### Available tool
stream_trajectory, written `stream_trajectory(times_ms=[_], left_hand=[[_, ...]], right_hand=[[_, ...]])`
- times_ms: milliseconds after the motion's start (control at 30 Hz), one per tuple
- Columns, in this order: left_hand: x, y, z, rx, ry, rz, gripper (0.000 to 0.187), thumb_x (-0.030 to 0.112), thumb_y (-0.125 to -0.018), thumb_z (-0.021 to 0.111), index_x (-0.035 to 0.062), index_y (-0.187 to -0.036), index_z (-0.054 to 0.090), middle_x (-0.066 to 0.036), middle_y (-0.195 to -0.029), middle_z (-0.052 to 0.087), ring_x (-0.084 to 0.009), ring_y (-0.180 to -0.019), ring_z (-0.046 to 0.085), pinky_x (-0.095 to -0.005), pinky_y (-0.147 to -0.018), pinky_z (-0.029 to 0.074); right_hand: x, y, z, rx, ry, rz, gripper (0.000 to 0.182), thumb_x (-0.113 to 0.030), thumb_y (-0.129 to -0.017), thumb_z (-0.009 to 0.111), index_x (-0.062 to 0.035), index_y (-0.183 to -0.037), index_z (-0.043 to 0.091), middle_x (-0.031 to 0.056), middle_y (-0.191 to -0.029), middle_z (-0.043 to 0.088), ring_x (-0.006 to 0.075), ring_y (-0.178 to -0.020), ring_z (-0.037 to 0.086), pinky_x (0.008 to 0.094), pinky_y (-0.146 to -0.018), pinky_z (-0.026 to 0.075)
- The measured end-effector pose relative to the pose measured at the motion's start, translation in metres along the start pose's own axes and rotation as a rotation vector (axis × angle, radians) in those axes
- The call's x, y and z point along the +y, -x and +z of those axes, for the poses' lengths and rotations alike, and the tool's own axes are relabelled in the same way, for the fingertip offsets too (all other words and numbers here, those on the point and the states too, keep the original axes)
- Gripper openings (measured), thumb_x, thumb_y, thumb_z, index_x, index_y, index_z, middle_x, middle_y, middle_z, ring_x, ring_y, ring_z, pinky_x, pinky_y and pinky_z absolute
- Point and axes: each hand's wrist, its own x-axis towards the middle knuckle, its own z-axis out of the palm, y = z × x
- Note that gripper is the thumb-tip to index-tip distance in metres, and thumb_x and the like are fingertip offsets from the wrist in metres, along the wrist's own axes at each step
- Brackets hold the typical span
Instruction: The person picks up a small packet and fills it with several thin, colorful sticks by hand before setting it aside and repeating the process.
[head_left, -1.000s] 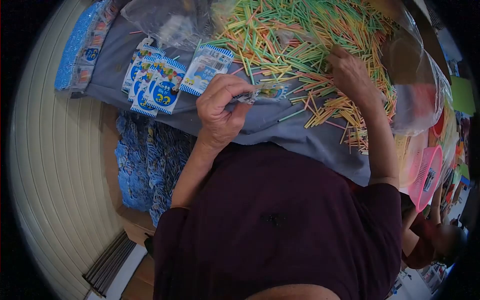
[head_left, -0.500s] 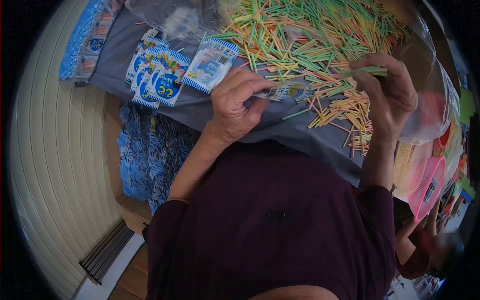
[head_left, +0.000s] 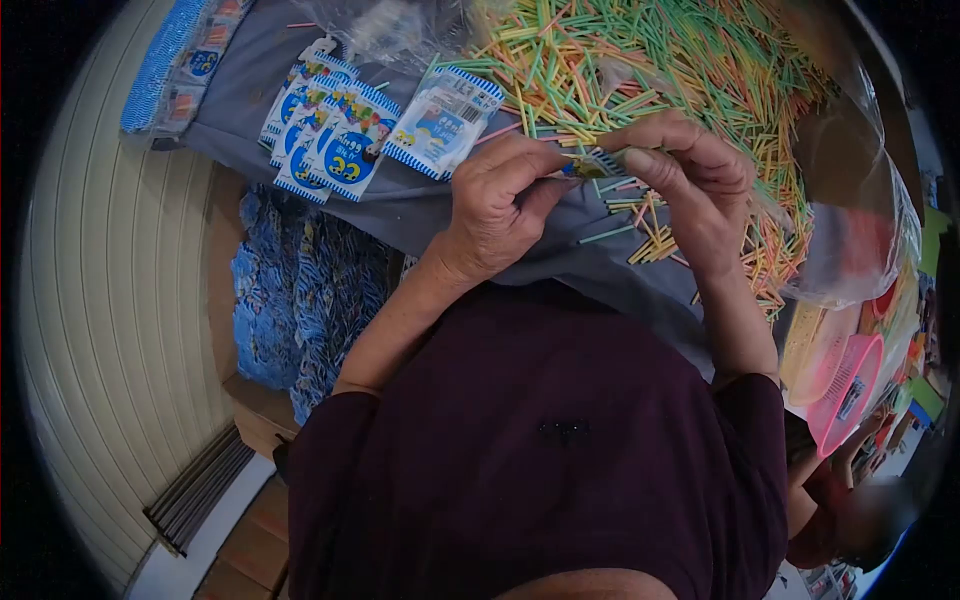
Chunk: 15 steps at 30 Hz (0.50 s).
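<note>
A small plastic packet with blue stripes and a yellow patch is pinched at its left end between the thumb and fingers of my left hand. Against the packet's right end is my right hand, its thumb and index finger closed on thin coloured sticks that those fingers mostly hide. How far the sticks reach into the packet cannot be seen. Printed blue-and-white packets lie overlapped to the left. A thicker packet, back side up, lies between them and my left hand.
A large heap of pastel sticks spreads over the grey cloth. Clear plastic bags lie at its right and upper left. A pink basket stands at right, near another person. Blue printed film fills a box below left.
My right hand has moved left and slightly down, bringing the sticks from above the heap to the packet. My left hand, still on the packet, has shifted slightly right. The camera view has shifted a little.
</note>
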Motion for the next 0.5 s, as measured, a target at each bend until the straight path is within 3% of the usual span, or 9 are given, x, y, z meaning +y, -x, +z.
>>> stream_trajectory(times_ms=[67,200,267,300,367,467,500], left_hand=[[-0.001,0.001,0.000,0.002,0.006,-0.022,0.022,-0.006,-0.071,0.076,-0.0038,-0.091,0.067,-0.011,-0.086,0.067,-0.0206,-0.077,0.065,-0.0291,-0.067,0.051],[-0.016,0.010,-0.002,0.056,0.064,-0.056,0.025,-0.007,-0.072,0.075,-0.0051,-0.096,0.067,-0.011,-0.091,0.069,-0.0187,-0.080,0.066,-0.0282,-0.071,0.052],[-0.018,0.012,-0.006,0.056,0.086,-0.047,0.026,-0.008,-0.072,0.075,-0.0053,-0.097,0.067,-0.011,-0.093,0.069,-0.0184,-0.081,0.066,-0.0279,-0.072,0.052],[-0.014,0.012,-0.008,-0.002,0.075,-0.082,0.026,-0.008,-0.072,0.074,-0.0052,-0.098,0.068,-0.011,-0.093,0.069,-0.0192,-0.082,0.066,-0.0276,-0.074,0.052],[-0.010,0.012,-0.009,-0.057,0.063,-0.120,0.027,-0.009,-0.072,0.074,-0.0052,-0.098,0.068,-0.012,-0.093,0.069,-0.0200,-0.084,0.067,-0.0274,-0.075,0.053],[-0.007,0.011,-0.002,0.006,0.116,-0.091,0.024,-0.010,-0.070,0.072,-0.0032,-0.092,0.067,-0.010,-0.087,0.067,-0.0226,-0.076,0.065,-0.0296,-0.070,0.052],[-0.005,0.013,0.000,0.041,0.298,-0.173,0.023,-0.011,-0.071,0.072,-0.0033,-0.093,0.067,-0.009,-0.088,0.067,-0.0203,-0.078,0.065,-0.0290,-0.070,0.051]], right_hand=[[0.010,-0.009,-0.001,-0.017,0.669,-0.496,0.019,-0.003,-0.084,0.070,-0.0051,-0.103,0.072,0.0071,-0.093,0.072,0.0198,-0.088,0.068,0.0301,-0.082,0.054],[0.017,-0.015,0.002,-0.164,0.766,-0.547,0.020,-0.006,-0.084,0.070,-0.0056,-0.104,0.072,0.0060,-0.093,0.072,0.0242,-0.091,0.068,0.0337,-0.084,0.053],[0.021,-0.007,0.003,-0.181,0.642,-0.345,0.017,-0.009,-0.086,0.069,-0.0060,-0.103,0.072,0.0069,-0.093,0.072,0.0262,-0.093,0.067,0.0358,-0.086,0.051],[0.016,-0.008,0.002,-0.183,0.641,-0.342,0.017,-0.009,-0.086,0.069,-0.0060,-0.103,0.072,0.0069,-0.093,0.072,0.0262,-0.093,0.067,0.0358,-0.086,0.051],[-0.003,-0.013,-0.001,-0.255,0.812,-0.242,0.022,-0.011,-0.088,0.066,-0.0071,-0.109,0.070,0.0081,-0.096,0.072,0.0273,-0.097,0.066,0.0372,-0.089,0.049],[-0.010,-0.028,0.014,-0.362,0.965,-0.414,0.031,-0.011,-0.089,0.063,-0.0086,-0.119,0.065,0.0094,-0.095,0.071,0.0278,-0.093,0.065,0.0392,-0.084,0.049],[-0.009,-0.028,0.018,-0.364,0.967,-0.423,0.031,-0.011,-0.089,0.063,-0.0086,-0.119,0.065,0.0094,-0.095,0.071,0.0278,-0.093,0.065,0.0392,-0.084,0.049]])
